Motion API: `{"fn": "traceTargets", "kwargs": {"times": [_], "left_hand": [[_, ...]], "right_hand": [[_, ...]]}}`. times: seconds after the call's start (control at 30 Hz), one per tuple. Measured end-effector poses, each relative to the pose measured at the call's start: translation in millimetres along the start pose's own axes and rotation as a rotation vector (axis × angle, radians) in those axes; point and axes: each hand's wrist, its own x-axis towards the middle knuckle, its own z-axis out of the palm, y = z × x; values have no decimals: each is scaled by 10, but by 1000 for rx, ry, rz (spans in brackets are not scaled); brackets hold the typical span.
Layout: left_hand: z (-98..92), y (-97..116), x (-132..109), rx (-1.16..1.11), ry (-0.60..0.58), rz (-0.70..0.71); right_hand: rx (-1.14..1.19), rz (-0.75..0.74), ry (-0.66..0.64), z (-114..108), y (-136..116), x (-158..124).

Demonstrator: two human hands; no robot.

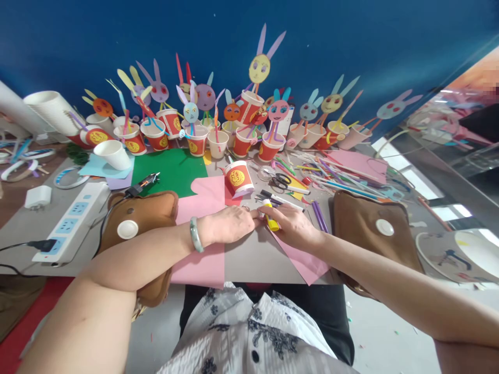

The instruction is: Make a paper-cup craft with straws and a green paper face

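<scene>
The yellow glue stick [273, 224] is gripped by the right hand [298, 227], its long axis pointed roughly forward; just leftward, the left hand [233, 224] is placed, its grip not discernible.

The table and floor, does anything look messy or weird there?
Yes. On the right of the table, coloured sticks and pens lie in a jumble, pointing different ways, while the rabbit-topped cups stand along the blue wall. Little scraps dot the floor too. I see no spill.
</scene>
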Motion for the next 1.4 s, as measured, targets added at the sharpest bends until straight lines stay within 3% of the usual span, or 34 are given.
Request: {"fn": "traceTargets", "kwargs": {"times": [0.2, 0.6, 0.73, 0.97, 1.17, 1.4], "left_hand": [[33, 44, -36, 55, 6, -30], [-63, 174, -43, 133, -89, -56], [-61, 172, -64, 116, -71, -51], [-6, 89, -56, 111, -82, 23], [3, 61, -65, 58, -59, -23], [-12, 55, -81, 6, -58, -12]], "right_hand": [[54, 60, 16, -11, -24, -48], [116, -16, 47, -99, -67, -64], [139, -7, 45, -119, -80, -82], [9, 88, 29, -256, 154, -189], [-471, 286, -188, -517, 474, -193], [-538, 530, -410, -530, 660, -169]]}}
